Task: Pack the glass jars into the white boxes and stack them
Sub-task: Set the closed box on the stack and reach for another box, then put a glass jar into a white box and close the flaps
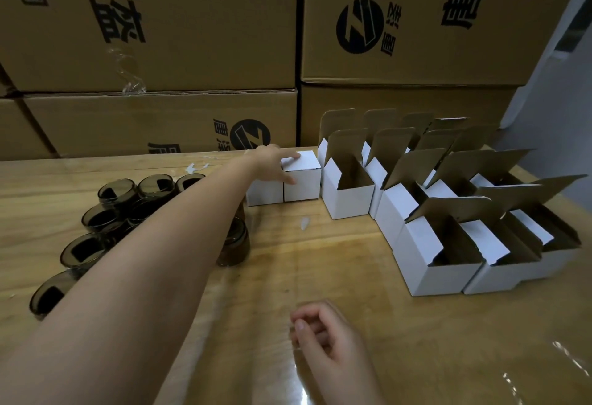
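- A light wooden desk [320,260] is seen under a glossy clear film, with glare on it at the near right.
- Small white scraps [197,167] are seen on the film near the far edge, and a white smear [304,222] lies in the middle.
- The back is closed off by large brown printed cardboard cartons [160,36], stacked right behind the desk's far edge; a grey wall [570,68] is seen at the far right.
- Dark smoky glass jars [80,251] are clustered on the left of the desk, most lying on their sides, partly hidden by the outstretched left forearm.
- Two closed small white cardboard boxes [301,183] are set side by side, touching, near the far edge.
- Open white cardboard boxes with raised brown-lined flaps [347,199] are packed in rows on the right, running close to the desk's right edge.
- The left hand [275,161] is stretched out to the right-hand closed box; its fingers are laid fairly straight on the top and one digit is set against the front face.
- The right hand [323,337] is held low over the near middle, slightly blurred, fingers loosely curled, with nothing seen in it.
- The hands are well apart.
- Bare desk is left between the jars and the open boxes, widening toward the near edge.
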{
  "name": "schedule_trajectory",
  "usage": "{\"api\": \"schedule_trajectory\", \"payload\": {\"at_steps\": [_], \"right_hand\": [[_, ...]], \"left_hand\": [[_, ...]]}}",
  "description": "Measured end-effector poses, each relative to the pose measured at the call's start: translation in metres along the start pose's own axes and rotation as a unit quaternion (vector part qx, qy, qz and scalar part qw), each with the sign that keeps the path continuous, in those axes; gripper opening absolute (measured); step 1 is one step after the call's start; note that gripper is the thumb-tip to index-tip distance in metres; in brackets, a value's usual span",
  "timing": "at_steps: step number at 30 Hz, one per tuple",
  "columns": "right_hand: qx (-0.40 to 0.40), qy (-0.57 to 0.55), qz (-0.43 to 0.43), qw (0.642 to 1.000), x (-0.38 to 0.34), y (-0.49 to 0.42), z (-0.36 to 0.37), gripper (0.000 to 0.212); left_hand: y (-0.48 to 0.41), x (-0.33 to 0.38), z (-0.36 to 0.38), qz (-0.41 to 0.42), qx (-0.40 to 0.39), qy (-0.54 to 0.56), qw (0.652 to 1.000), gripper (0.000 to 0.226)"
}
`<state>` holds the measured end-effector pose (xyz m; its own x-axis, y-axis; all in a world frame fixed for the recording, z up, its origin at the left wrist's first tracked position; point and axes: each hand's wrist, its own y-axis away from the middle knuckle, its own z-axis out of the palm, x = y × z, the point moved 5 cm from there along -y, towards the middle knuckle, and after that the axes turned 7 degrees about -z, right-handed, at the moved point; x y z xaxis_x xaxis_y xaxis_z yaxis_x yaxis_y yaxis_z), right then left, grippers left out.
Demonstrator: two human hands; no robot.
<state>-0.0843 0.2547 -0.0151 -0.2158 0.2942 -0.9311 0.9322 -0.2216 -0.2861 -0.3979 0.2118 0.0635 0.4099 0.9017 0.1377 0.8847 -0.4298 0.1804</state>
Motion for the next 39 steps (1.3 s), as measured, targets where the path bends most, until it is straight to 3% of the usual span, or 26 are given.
{"api": "schedule_trajectory", "payload": {"at_steps": [10,14,17,19,26,31,39], "right_hand": [[0.005,0.001,-0.007,1.000,0.003,0.000,-0.001,0.030],[0.000,0.005,-0.004,1.000,0.004,0.001,0.000,0.030],[-0.004,0.017,-0.006,1.000,0.005,0.000,0.000,0.026],[-0.007,0.024,-0.007,1.000,0.006,0.000,0.001,0.022],[-0.006,0.034,-0.027,0.999,0.008,0.000,0.000,0.016],[-0.014,0.029,-0.036,0.999,0.009,0.000,0.001,0.013],[-0.019,0.021,-0.034,0.999,0.010,-0.002,0.001,0.012]], "left_hand": [[0.001,0.004,0.001,0.011,0.008,-0.042,0.999,0.070],[0.016,0.022,-0.002,0.043,0.093,-0.070,0.992,0.058],[0.037,0.047,-0.006,0.106,0.202,0.035,0.973,0.048],[0.051,0.065,-0.003,0.129,0.228,0.127,0.957,0.050],[0.047,0.095,0.032,0.034,0.161,0.314,0.935,0.077],[0.030,0.087,0.044,0.016,0.101,0.385,0.917,0.087],[0.061,0.077,0.042,0.037,0.109,0.413,0.904,0.078]]}}
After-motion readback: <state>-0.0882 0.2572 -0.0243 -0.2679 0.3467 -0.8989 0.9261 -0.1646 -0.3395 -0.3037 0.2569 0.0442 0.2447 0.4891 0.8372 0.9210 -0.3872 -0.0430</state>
